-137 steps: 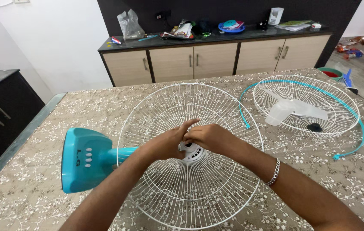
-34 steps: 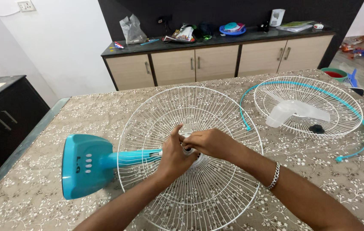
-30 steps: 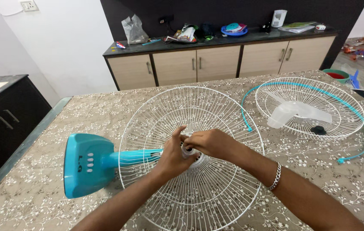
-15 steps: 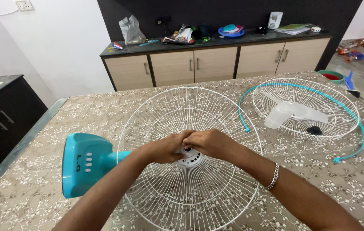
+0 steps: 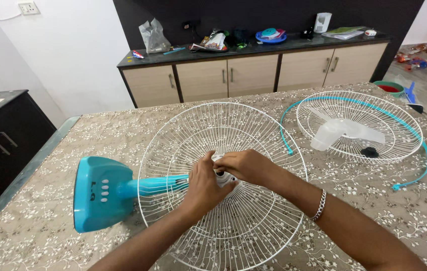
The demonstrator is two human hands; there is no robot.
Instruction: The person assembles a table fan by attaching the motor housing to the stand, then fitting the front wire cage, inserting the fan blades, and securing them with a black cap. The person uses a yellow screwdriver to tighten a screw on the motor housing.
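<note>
Looking down and forward from head height over the near edge of the tabletop (image 5: pixel 48 221), with only this single view on hand. Sitting close over the hands, left (image 5: pixel 204 181) and right (image 5: pixel 246 165), both meeting at the middle of the white fan guard (image 5: pixel 223 130). Taking in the tabletop out to its far edge, the left edge slanting away, the right edge cut off. Facing the cabinet (image 5: pixel 253 70) along the far wall.

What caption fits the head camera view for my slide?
Both hands, left and right, meet at the hub of a white wire fan guard on a teal fan.
</note>
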